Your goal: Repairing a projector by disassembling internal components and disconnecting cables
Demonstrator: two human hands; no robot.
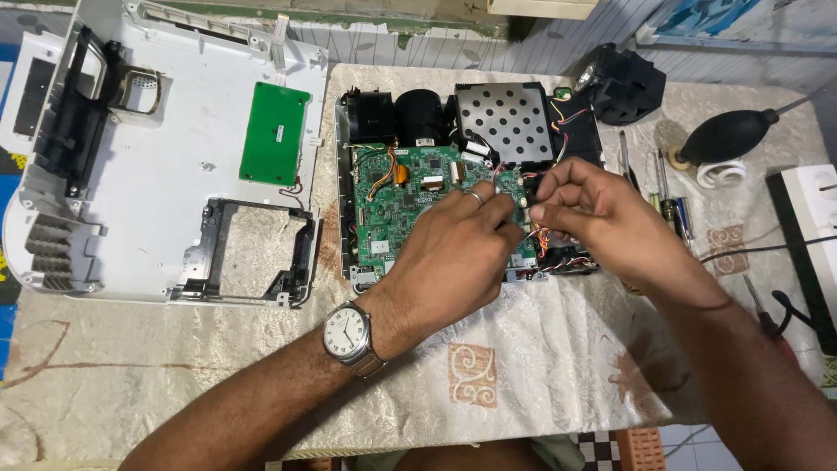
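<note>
The green circuit board (410, 196), lying in the opened device on the worktop (523, 349), is being half hidden by the left hand (453, 253) and right hand (593, 209); both are being pinched together over something too small to identify.

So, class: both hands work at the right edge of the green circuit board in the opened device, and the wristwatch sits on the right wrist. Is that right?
Not quite. The wristwatch is on the left wrist, as the head view shows. The rest holds: left hand and right hand meet at the green circuit board.
</note>
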